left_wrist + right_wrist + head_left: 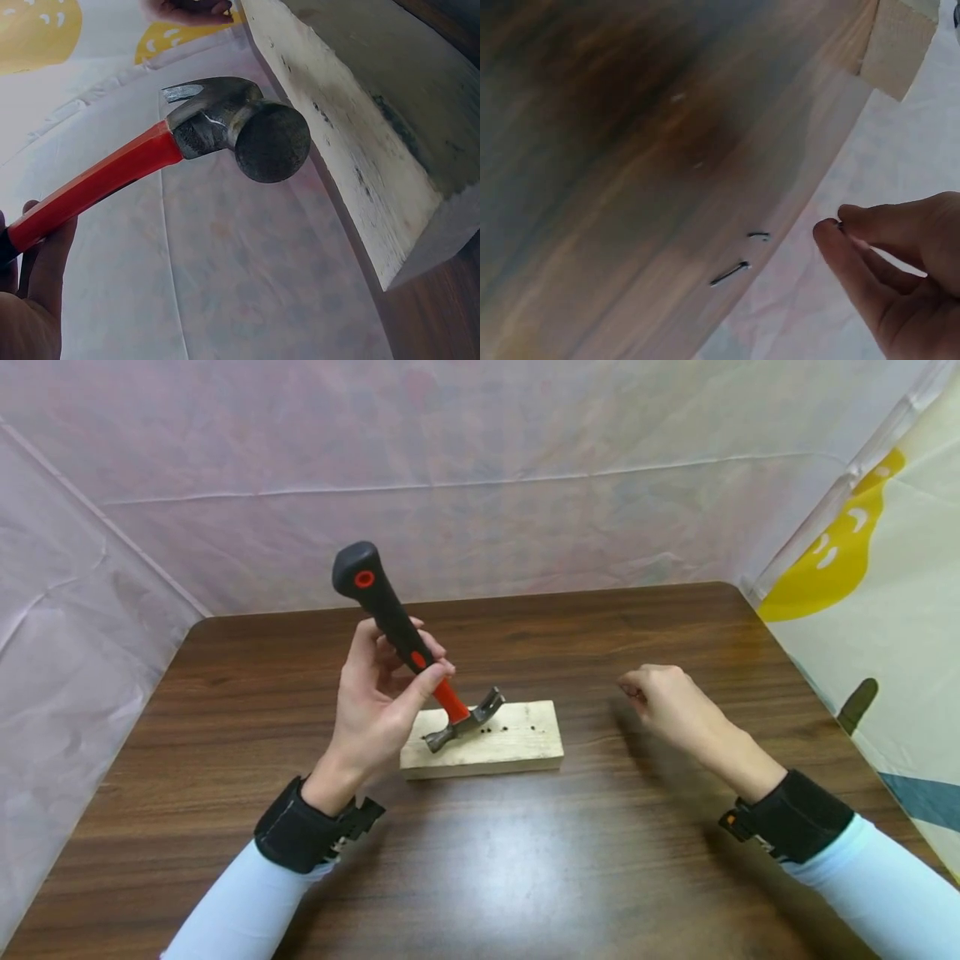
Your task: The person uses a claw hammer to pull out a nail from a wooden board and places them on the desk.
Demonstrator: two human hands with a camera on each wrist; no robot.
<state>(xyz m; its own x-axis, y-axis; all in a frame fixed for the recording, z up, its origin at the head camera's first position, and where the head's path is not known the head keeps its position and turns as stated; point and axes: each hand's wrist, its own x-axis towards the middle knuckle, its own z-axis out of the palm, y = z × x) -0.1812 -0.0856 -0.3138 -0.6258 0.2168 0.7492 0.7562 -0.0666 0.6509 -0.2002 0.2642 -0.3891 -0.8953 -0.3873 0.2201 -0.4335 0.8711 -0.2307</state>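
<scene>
My left hand (378, 710) holds a claw hammer (452, 703) by its black and red handle, the grip end raised and the metal head low. Beneath the head lies a pale wooden block (525, 745) with several small dark spots on its top. In the left wrist view a gap shows between the hammer head (271, 142) and the block (360, 172). To the block's right, my right hand (678, 710) pinches a tiny dark piece, apparently a nail (840, 225), between thumb and forefinger; most of it is hidden. Two nails (730, 274) lie on the table near that hand.
The brown wood-grain table (480, 877) carries the block near its middle. A pale sheet (480, 527) hangs behind and on the left. On the right hangs a printed sheet (892, 652) with a yellow shape. Both wrists wear black straps (798, 814).
</scene>
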